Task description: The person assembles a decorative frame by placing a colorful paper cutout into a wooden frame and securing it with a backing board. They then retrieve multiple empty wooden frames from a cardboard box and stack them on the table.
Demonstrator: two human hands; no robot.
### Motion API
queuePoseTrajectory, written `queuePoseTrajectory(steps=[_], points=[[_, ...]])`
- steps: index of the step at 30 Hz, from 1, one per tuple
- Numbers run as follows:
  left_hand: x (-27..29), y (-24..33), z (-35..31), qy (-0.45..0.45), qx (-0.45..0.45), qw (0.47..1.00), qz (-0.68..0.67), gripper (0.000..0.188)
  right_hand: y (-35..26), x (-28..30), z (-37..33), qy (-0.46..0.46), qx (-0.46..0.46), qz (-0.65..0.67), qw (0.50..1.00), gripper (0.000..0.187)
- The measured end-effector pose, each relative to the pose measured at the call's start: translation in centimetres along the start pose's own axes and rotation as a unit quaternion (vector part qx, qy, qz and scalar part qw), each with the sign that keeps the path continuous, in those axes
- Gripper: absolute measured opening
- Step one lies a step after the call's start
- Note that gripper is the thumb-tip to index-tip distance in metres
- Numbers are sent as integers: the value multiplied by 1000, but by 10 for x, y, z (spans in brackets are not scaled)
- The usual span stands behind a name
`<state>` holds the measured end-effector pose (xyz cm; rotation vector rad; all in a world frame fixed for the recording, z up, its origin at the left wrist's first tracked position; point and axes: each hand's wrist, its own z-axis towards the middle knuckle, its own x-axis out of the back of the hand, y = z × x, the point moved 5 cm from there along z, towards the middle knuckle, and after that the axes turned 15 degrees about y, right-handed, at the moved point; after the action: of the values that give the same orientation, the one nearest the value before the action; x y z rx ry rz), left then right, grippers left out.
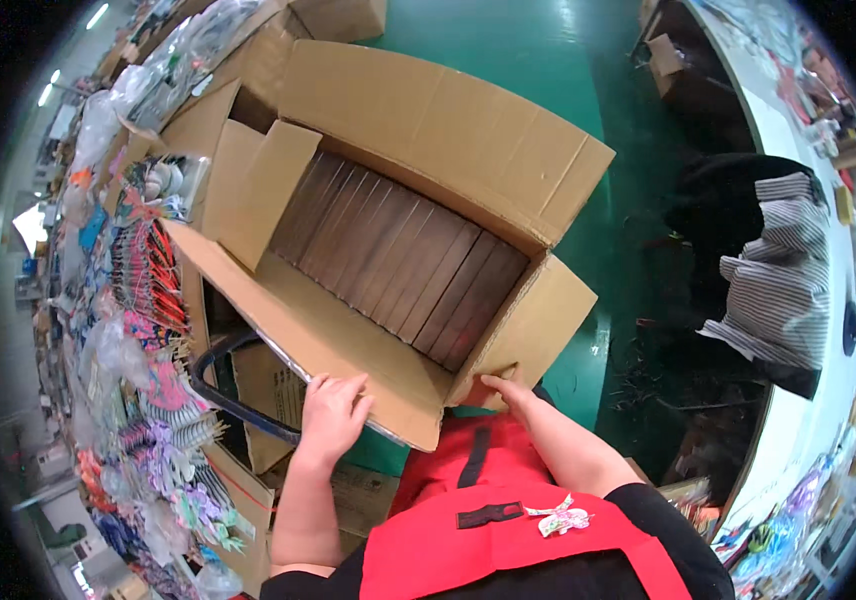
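Note:
A large open cardboard carton (343, 305) stands in front of me with its flaps spread outward. Inside, a row of brown slab-like pieces (388, 250) stands packed side by side; their exact kind is not clear. My left hand (335, 412) grips the outer edge of the long near flap (288, 320), fingers curled over it. At the near right corner, my right hand (510, 392) holds the short right flap (543, 325), its fingers partly hidden by the cardboard.
A black curved bar (238, 380) passes by the carton's left side. More cartons (348, 495) stand below it. Bagged colourful goods (153, 290) line the left. On the right, striped fabric (783, 270) hangs off a white table (798, 420).

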<state>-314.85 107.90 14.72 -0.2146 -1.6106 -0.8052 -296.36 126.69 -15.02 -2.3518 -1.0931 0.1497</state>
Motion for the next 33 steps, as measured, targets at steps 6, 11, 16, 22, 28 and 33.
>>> queuePoseTrajectory(steps=[6,11,16,22,28,33], points=[[-24,50,7,54,-3,998,27,33,20,17,33,-36,-144,-120,982,50],[-41,58,26,86,-36,996,13,28,1,19,38,-63,-135,-64,987,20],[-39,54,36,49,-22,999,0,16,-1,36,41,-124,-180,-101,971,21],[-45,30,9,-184,199,941,204,48,-94,47,12,-181,-32,-231,955,29],[-94,-34,-14,32,557,827,66,67,-221,-3,51,-264,281,-313,868,28],[-198,-95,-46,309,699,629,-141,59,-282,-59,114,-158,385,-390,822,44]])
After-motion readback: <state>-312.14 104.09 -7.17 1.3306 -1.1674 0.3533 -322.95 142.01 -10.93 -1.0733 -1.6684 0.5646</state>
